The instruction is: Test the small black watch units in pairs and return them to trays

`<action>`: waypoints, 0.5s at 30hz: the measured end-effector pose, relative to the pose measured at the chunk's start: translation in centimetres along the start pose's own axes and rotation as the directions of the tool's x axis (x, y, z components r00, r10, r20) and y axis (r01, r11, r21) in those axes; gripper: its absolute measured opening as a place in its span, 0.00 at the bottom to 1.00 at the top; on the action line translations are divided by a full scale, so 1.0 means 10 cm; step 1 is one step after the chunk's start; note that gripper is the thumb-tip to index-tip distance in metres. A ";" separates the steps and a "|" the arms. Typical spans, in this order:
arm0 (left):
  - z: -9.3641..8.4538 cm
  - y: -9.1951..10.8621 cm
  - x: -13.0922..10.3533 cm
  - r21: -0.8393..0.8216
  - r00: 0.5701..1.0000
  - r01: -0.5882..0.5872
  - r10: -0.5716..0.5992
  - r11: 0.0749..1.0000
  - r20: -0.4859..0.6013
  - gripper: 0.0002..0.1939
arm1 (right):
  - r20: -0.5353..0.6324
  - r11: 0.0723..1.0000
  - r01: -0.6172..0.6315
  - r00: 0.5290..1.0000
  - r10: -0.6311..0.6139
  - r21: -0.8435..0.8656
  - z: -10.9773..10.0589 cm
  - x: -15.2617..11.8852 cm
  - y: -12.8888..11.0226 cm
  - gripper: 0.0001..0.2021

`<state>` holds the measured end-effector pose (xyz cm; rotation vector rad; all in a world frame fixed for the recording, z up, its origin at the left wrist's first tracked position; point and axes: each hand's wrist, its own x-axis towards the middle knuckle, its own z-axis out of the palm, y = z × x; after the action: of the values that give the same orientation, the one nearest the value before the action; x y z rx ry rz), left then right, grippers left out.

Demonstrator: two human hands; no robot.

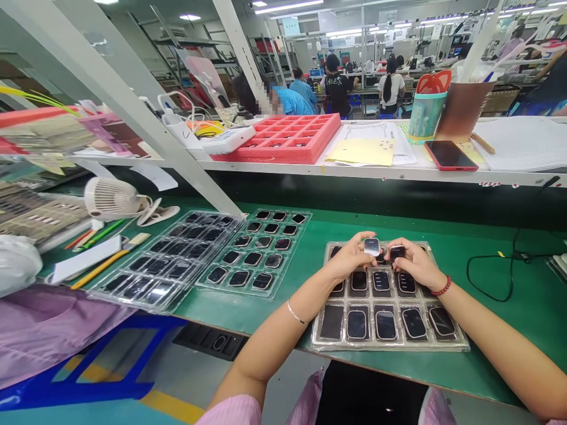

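Observation:
Between the thumb and fingers of my left hand (351, 257) is a square watch case (371, 247), its face bright with glare or light. Close beside it, my right hand (417, 265) grips a second, dark-faced watch case (397, 254). Both hands are above the far rows of a clear plastic tray (390, 345). Watch cases lie in this tray's pockets, including a dark-screened one (357, 324) in the front row. Some faces in the middle row, such as this watch (381, 281), show lit text. My hands and forearms hide part of the back rows.
Left on the green bench (274, 307) are a clear tray of watch cases (208, 284) and stacked trays (166, 301). Farther left lie a small fan (110, 198) and a brush (110, 260). A shelf holds a red foam tray (283, 154) and phone (450, 155). A black cable (489, 257) lies right.

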<state>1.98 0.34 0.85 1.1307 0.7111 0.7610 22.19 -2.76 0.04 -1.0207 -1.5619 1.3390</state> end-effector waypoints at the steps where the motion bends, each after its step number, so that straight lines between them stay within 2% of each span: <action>1: -0.01 0.03 0.00 -0.077 1.000 0.020 -0.019 0.997 0.022 0.33 | -0.003 1.000 -0.003 1.000 0.003 -0.004 0.00 0.00 0.00 0.14; 3: 0.00 0.14 -0.07 -0.208 0.996 0.045 -0.028 0.977 0.085 0.32 | -0.012 1.000 0.009 1.000 -0.009 -0.014 0.01 -0.02 0.00 0.14; 5: 0.05 0.32 -0.23 -0.290 0.982 0.042 0.013 0.956 0.186 0.32 | -0.021 0.999 0.031 0.999 -0.032 -0.023 0.01 -0.04 0.01 0.12; 7: 0.17 0.55 -0.48 -0.328 0.934 0.035 0.086 0.944 0.348 0.34 | -0.010 0.998 0.034 0.999 -0.035 -0.049 0.00 -0.06 0.04 0.11; 8: 0.25 0.65 -0.61 -0.326 0.885 0.035 0.122 0.945 0.449 0.35 | -0.015 0.997 0.030 0.999 -0.031 -0.069 -0.01 -0.06 0.06 0.12; 9: 0.34 0.74 -0.73 -0.299 0.816 0.066 0.121 0.952 0.565 0.36 | -0.019 0.996 0.022 1.000 -0.023 -0.082 -0.03 -0.05 0.09 0.12; 11: 0.52 0.87 -0.89 -0.174 0.683 0.144 0.030 0.974 0.730 0.33 | -0.024 0.998 -0.012 1.000 0.011 -0.067 -0.07 -0.03 0.15 0.14; 13: 0.66 0.91 -0.94 -0.067 0.572 0.202 -0.062 0.977 0.818 0.30 | -0.023 0.998 -0.055 0.998 0.055 -0.009 -0.11 0.00 0.19 0.17; 14: 0.70 0.90 -0.95 -0.033 0.545 0.208 -0.088 0.978 0.834 0.30 | -0.020 0.996 -0.073 0.997 0.074 0.041 -0.13 0.01 0.20 0.19; 15: 0.73 0.88 -0.96 -0.016 0.538 0.205 -0.099 0.979 0.837 0.31 | -0.014 0.991 -0.089 0.996 0.091 0.098 -0.14 0.02 0.19 0.20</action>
<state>1.12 -9.20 12.33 1.1460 -0.0706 0.0320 23.58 -1.96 -1.68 -1.0507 -1.4373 1.4482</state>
